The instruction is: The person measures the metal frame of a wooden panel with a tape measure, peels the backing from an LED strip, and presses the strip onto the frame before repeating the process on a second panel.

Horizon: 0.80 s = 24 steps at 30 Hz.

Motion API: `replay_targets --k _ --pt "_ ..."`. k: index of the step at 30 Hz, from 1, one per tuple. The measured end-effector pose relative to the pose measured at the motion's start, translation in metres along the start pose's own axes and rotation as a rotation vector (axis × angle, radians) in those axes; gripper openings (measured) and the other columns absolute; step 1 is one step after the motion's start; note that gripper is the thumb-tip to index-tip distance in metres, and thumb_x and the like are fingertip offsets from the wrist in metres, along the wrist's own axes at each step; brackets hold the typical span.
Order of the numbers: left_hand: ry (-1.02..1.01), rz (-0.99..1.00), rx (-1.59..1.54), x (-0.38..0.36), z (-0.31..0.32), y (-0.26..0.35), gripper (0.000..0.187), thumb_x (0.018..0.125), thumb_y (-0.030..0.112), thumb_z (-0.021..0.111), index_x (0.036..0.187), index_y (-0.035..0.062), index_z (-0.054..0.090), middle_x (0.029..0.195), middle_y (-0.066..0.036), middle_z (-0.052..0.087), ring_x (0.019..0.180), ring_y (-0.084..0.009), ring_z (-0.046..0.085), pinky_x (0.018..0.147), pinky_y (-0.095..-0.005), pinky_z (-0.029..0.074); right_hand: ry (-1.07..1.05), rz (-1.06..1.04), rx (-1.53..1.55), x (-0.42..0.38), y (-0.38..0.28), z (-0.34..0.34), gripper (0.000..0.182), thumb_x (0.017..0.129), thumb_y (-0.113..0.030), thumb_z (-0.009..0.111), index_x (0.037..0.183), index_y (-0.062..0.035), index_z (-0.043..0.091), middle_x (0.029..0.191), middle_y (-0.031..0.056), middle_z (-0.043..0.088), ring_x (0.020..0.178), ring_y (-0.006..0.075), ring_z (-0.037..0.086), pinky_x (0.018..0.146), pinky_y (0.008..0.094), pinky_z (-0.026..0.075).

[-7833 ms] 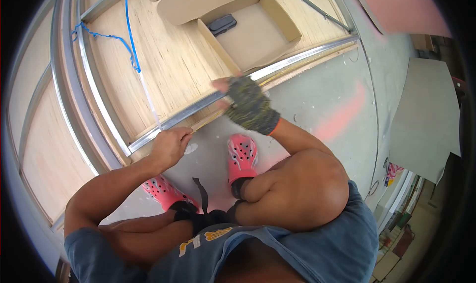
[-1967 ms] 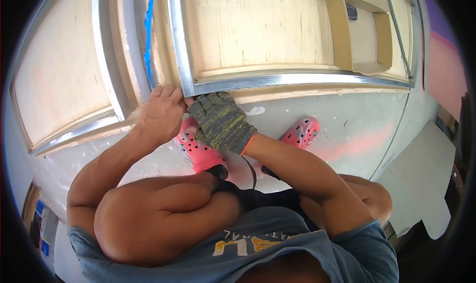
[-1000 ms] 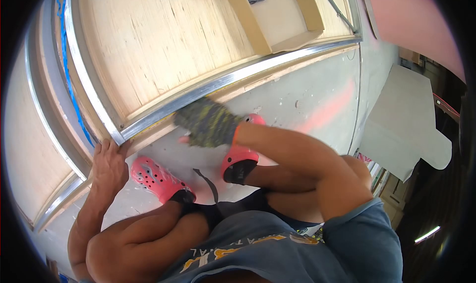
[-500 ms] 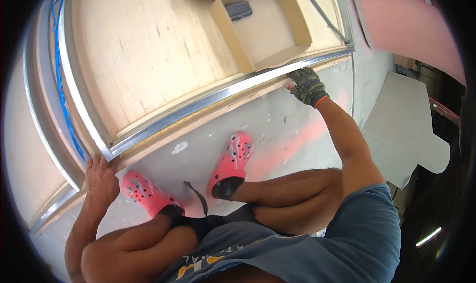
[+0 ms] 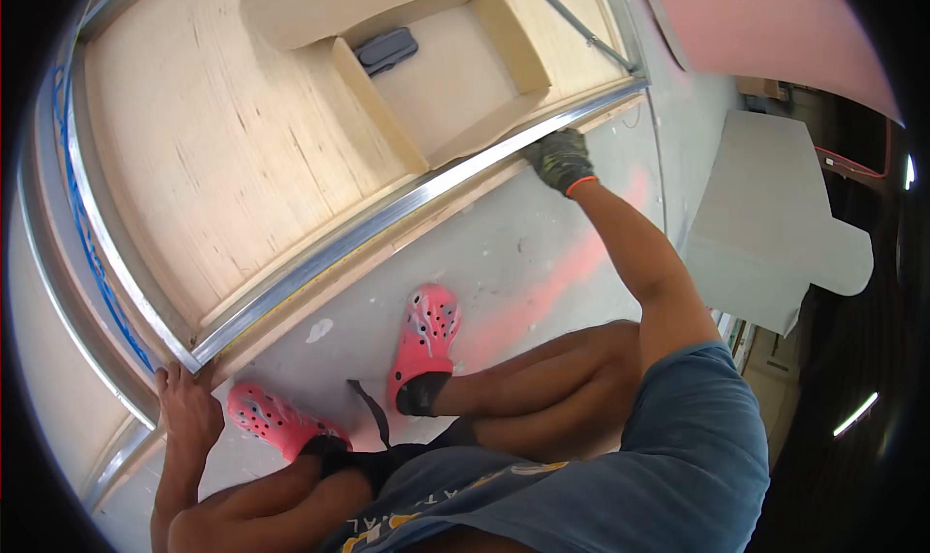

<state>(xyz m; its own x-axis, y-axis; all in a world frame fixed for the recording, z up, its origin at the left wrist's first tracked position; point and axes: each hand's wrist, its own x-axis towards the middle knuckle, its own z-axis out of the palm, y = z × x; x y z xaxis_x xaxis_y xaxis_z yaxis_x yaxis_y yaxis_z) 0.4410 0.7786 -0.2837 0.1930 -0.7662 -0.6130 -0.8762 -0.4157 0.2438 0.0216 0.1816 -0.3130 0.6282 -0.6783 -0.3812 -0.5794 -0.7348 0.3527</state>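
A shiny metal bar [image 5: 417, 197] runs diagonally along the edge of a wooden panel [image 5: 213, 137], with a yellow tape measure strip [image 5: 291, 304] beside it. My left hand [image 5: 189, 406], bare, has its fingers at the bar's lower left corner; what they hold, if anything, is hidden. My right hand [image 5: 562, 161], in a dark patterned glove with an orange cuff, is at the bar's right part. Its fingers are curled at the edge, their tips hidden.
An open cardboard box [image 5: 538, 54] on the panel holds a dark grey object [image 5: 387, 49]. Blue cable [image 5: 97, 262] runs down the left side. Pink clogs [image 5: 426, 330] are on my feet on the grey floor [image 5: 494, 253]. A grey board [image 5: 756, 204] lies at the right.
The view has shifted, so the panel, box and bar appear lower and further left. My gloved right hand looks more curled, with its thumb no longer showing. My left hand stays at the corner.
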Motion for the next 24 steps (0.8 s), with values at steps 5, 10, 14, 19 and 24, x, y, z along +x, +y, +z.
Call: replay_targets --k 5,10,14,19,24 --pt "0.153 0.027 0.05 -0.006 0.015 -0.006 0.056 0.07 0.003 0.063 0.125 0.0061 0.073 0.108 -0.02 0.063 0.113 -0.0364 0.056 0.117 -0.0612 0.03 0.12 -0.098 0.037 -0.025 -0.107 -0.048 0.03 0.094 -0.038 0.056 0.098 -0.016 0.076 0.096 0.0127 0.076 0.095 0.0364 0.07 0.083 0.0531 0.05" --pt "0.126 0.017 -0.017 -0.011 0.006 -0.008 0.056 0.07 0.002 0.064 0.125 0.0074 0.072 0.109 -0.019 0.063 0.115 -0.0372 0.057 0.12 -0.0629 0.026 0.015 -0.046 0.263 -0.054 -0.214 -0.093 0.031 0.093 -0.039 0.056 0.093 -0.0137 0.074 0.092 0.0137 0.075 0.095 0.0398 0.068 0.082 0.0586 0.048" --pt "0.154 0.056 -0.089 -0.011 0.01 -0.018 0.055 0.072 0.003 0.063 0.126 0.0093 0.072 0.104 -0.018 0.063 0.115 -0.0361 0.059 0.119 -0.0622 0.027 -0.136 -0.104 0.269 -0.077 -0.294 -0.126 0.037 0.095 -0.042 0.054 0.1 -0.0131 0.077 0.102 0.0167 0.075 0.103 0.0433 0.065 0.093 0.0605 0.045" --pt "0.272 0.107 -0.098 -0.023 0.024 -0.03 0.049 0.079 0.009 0.061 0.126 0.0138 0.074 0.114 -0.012 0.062 0.115 -0.0325 0.06 0.117 -0.0613 0.03 0.019 -0.289 0.464 -0.114 -0.416 -0.145 0.046 0.092 -0.044 0.055 0.103 -0.0039 0.075 0.103 0.0218 0.072 0.103 0.0439 0.063 0.1 0.0624 0.041" --pt "0.268 0.151 -0.054 -0.021 0.02 -0.033 0.042 0.081 0.02 0.066 0.122 0.0131 0.074 0.123 -0.011 0.057 0.116 -0.0302 0.058 0.117 -0.0613 0.029 0.204 -0.438 0.51 -0.15 -0.53 -0.159 0.054 0.084 -0.038 0.064 0.116 0.0042 0.067 0.118 0.0269 0.066 0.117 0.0443 0.058 0.11 0.0605 0.036"
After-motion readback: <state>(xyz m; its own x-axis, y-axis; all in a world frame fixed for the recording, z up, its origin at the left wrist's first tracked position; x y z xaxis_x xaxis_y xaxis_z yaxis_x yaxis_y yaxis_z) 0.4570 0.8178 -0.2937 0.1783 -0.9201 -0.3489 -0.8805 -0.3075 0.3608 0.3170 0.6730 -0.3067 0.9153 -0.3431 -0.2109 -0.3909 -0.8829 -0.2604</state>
